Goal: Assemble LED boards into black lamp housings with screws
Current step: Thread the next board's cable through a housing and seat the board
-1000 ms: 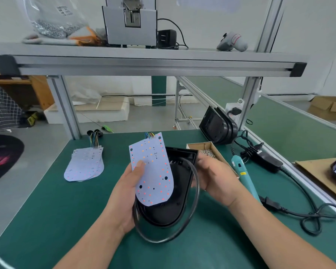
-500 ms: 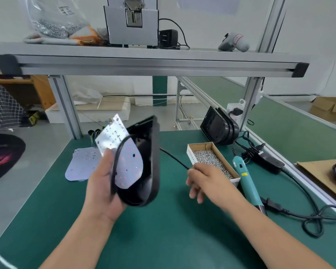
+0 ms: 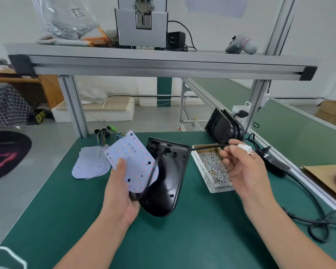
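- judging by this, how far in are we?
- early. 1 board (image 3: 132,162) and 1 housing (image 3: 167,181) are up off the table (image 3: 66,210), both gripped in the left hand (image 3: 122,191), thumb across the board. the board overlaps the housing's left edge and isn't seated in it.
- and the right hand (image 3: 242,171)?
- fingers pinched on the cable (image 3: 208,147) just short of its white plug (image 3: 244,148). the cable runs taut from the housing out to the right.
- any screws in?
- none that i can see. the screws (image 3: 213,164) sit in their box (image 3: 204,171), just beside the housing. wiring, seating and screwing are all left, i'd say.
- more after this one?
- likely. a stack of boards (image 3: 89,164) lies at left, and spare housings (image 3: 223,127) lean at the back right.
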